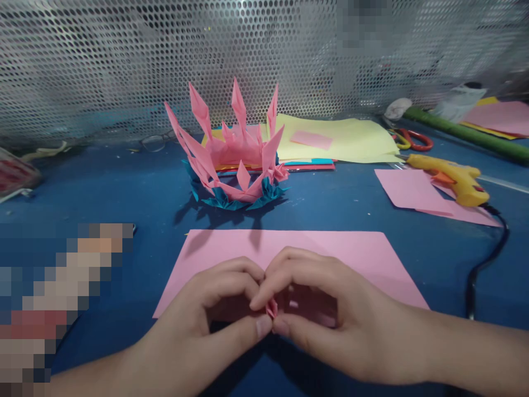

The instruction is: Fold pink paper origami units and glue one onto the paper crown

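Note:
Between my fingertips is a small folded piece of pink paper (271, 309), mostly hidden by the fingers. My left hand (219, 303) pinches it from the left, thumb low and fingers curled above. From the other side my right hand (326, 309) grips the same piece, its index fingertip reaching over the top. Both hands are above the near edge of a large pink paper sheet (351, 251) lying flat. Behind the sheet stands a crown of folded pink paper (243, 190) with tall pointed spikes and blue folded pieces around its base.
At right, a yellow glue gun (446, 171) rests on pink paper pieces (400, 187), its black cord (490, 256) running toward me. Farther back lie yellow sheets (343, 138), red-handled scissors (419, 140) and a green roll (467, 132). A perforated metal panel (136, 66) borders the blue table (103, 182).

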Available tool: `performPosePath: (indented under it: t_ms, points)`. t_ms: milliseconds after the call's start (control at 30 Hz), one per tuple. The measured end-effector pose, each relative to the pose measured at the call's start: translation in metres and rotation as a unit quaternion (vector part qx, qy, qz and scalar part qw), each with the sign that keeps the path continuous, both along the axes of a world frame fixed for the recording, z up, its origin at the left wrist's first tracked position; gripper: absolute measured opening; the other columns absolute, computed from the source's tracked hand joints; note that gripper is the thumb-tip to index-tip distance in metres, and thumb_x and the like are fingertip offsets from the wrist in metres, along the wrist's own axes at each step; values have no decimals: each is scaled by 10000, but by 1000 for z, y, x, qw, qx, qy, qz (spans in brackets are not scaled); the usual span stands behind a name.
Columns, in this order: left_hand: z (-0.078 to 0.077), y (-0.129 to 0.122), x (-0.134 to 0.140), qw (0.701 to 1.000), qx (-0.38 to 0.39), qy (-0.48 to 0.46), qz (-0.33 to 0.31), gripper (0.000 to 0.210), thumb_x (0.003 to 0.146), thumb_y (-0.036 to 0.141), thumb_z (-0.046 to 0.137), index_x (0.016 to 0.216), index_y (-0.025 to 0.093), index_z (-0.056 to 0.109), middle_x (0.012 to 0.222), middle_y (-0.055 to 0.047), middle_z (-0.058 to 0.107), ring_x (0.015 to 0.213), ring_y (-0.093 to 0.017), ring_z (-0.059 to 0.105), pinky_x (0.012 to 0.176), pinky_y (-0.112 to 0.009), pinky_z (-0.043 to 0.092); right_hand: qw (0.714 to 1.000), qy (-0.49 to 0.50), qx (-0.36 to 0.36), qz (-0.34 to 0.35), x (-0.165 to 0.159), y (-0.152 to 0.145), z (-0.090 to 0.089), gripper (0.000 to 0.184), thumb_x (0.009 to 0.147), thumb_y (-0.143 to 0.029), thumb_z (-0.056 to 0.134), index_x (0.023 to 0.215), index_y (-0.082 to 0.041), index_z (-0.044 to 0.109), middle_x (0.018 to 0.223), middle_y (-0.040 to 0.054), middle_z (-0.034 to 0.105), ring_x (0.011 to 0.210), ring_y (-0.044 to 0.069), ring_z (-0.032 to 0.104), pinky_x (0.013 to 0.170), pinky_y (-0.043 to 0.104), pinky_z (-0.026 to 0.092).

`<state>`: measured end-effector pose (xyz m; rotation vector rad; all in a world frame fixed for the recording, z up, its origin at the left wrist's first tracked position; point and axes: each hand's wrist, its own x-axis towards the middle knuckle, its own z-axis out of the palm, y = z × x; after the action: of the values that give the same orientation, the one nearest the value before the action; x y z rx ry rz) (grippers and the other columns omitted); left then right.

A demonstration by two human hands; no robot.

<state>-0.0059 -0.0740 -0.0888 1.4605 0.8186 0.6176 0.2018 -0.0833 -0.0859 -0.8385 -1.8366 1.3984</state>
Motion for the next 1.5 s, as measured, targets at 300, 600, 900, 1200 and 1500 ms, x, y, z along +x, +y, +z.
performPosePath:
  t_ms: [300, 600, 900, 1200, 1500]
  points:
    - [1, -1, 0, 999, 23, 28, -6, 146, 883, 165, 677, 754, 232, 694, 884, 23, 674, 858, -150, 692, 775, -198, 565, 999, -10, -2, 32, 3, 3, 2, 292, 814, 23, 597, 1032, -127, 721, 921, 32, 603, 751, 117, 588, 643, 215, 502]
    - [1, -4, 4, 993, 103, 65, 4, 193, 840, 62, 590, 792, 235, 662, 767, 56, 692, 726, -109, 683, 677, -136, 558, 998, 36, -54, -4, 0, -2, 0, 415, 673, 106, 492, 945, -140, 686, 894, 11, 592, 763, 124, 589, 682, 239, 503]
    - [-7, -7, 3, 989, 113, 58, 80, 252, 788, 42, 619, 683, 242, 506, 713, 90, 693, 652, -71, 682, 635, -96, 537, 975, 135, -158, -73, -12, -3, -3, 475, 671, 82, 503, 1037, -172, 667, 791, -47, 630, 740, 79, 613, 737, 189, 538]
    - [-7, -4, -4, 978, 170, 89, 86, 261, 761, 2, 559, 708, 249, 622, 674, 74, 621, 620, -101, 604, 596, -149, 497, 974, 88, -159, -133, -10, -3, -4, 190, 773, -38, 639, 860, -192, 710, 821, -15, 727, 772, 111, 692, 731, 200, 576]
    - [-9, -3, -4, 973, 209, 75, 64, 471, 857, 13, 569, 891, 411, 817, 849, 60, 658, 749, -86, 673, 668, -106, 550, 952, 139, -235, -137, -9, 3, -4, 220, 765, -50, 711, 918, -203, 670, 743, -73, 663, 660, 53, 630, 589, 125, 520]
